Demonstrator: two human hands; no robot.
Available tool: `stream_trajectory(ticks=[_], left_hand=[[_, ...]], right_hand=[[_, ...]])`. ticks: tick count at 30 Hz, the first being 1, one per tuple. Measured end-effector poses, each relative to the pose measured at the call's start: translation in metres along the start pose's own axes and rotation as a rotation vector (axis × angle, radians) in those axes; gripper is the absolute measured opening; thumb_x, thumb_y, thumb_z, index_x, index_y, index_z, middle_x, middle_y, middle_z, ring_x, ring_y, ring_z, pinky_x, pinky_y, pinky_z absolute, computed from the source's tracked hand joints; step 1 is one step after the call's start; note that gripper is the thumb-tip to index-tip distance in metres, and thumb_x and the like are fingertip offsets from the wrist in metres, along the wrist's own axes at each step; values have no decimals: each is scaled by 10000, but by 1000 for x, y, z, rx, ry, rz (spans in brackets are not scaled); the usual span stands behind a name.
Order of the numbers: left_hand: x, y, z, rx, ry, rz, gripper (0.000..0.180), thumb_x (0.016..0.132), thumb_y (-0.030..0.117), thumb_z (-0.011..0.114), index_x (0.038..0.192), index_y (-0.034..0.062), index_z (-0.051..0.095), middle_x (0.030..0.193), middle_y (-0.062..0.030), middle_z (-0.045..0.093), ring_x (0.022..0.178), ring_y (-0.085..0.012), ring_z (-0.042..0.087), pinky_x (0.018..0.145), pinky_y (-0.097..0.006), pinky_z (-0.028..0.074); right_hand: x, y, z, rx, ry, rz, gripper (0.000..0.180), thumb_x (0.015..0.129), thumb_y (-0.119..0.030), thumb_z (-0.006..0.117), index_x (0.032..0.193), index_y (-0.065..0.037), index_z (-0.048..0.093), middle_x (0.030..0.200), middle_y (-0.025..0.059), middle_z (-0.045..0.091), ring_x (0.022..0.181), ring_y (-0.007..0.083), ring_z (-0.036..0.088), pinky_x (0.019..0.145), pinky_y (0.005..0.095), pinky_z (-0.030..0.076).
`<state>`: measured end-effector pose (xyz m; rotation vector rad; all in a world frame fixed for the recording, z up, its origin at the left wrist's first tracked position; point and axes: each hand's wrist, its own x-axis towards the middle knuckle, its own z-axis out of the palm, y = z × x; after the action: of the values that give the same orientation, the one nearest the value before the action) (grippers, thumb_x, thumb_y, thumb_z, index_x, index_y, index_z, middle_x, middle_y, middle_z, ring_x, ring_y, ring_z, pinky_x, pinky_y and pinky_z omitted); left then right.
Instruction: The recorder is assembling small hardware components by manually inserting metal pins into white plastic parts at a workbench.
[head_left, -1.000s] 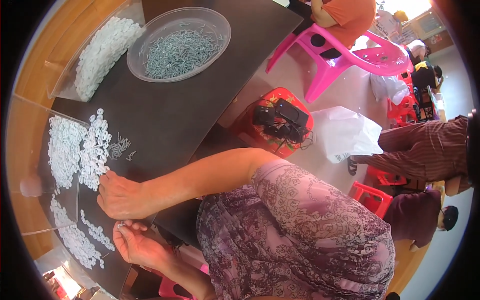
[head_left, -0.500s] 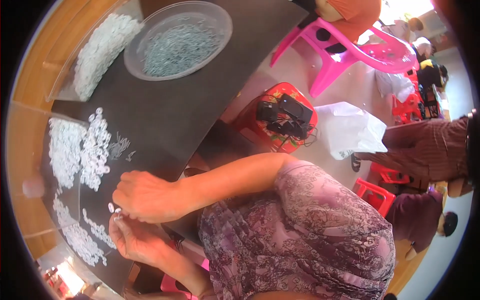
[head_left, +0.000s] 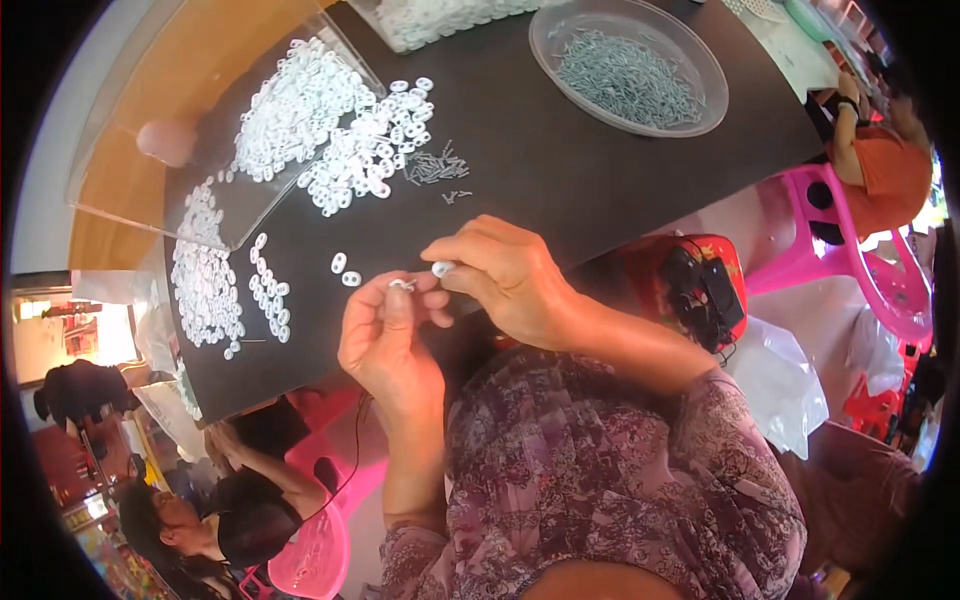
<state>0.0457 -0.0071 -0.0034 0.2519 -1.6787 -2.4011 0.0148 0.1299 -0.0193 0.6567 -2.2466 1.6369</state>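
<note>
Pinching left and right alike, on the near side of the round clear bowl (head_left: pixel 545 48)

Pinches an oval white piece (head_left: pixel 441 269) between narrowed fingers of the right hand (head_left: pixel 520 290), well to the left of the round clear bowl and nearer the body, over the near edge of the dark tabletop (head_left: pixel 560 180). Farther left of the bowl, grips a second white piece (head_left: pixel 402 285) between closed thumb and forefinger of the left hand (head_left: pixel 395 350), partly covered and too small to show in detail. Has the fingertips of both hands close together; cannot tell whether touching or apart.

Has grey metal pins (head_left: pixel 630 80) inside the bowl and a small pile of similar pins (head_left: pixel 438 167) to its left, nearer the body. Farther left again, has a spread of white ovals (head_left: pixel 365 150) just beside a larger white mound (head_left: pixel 300 105), seen through a clear plastic panel (head_left: pixel 150 200). Farthest left of the bowl, has a lower white heap (head_left: pixel 205 290) with a short string of ovals (head_left: pixel 268 290) alongside. Between there and the left hand, has two loose ovals (head_left: pixel 339 263).

On the near side of the bowl, off the tabletop, has a red stool (head_left: pixel 640 258) under black adapters (head_left: pixel 720 290). Right of the bowl, has a pink chair (head_left: pixel 800 255) and a person in orange (head_left: pixel 885 175).
</note>
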Motion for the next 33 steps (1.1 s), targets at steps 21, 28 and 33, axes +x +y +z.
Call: stream_trajectory(ticks=[21,28,33], left_hand=[[-4,7,-5,-193,-21,-126,153,934,105,552,953,-47,564,825,-155,649,666,-215,644,531,-296,508],[-2,6,-12,-206,-38,-86,154,923,100,569,967,-47,561,864,-191,662,702,-224,657,552,-282,520],[-4,6,-12,-179,8,-59,154,922,100,574,970,-46,562,872,-191,664,701,-216,654,559,-277,516]], right_hand=[[-3,-10,6,444,56,381,155,880,17,587,1035,17,580,859,43,621,746,76,576,606,214,473],[-4,-12,10,473,64,422,118,813,-21,651,930,-14,633,778,15,607,707,48,538,637,223,459],[-3,-12,14,511,202,435,72,845,-5,631,915,11,636,812,9,630,722,35,534,633,200,445]])
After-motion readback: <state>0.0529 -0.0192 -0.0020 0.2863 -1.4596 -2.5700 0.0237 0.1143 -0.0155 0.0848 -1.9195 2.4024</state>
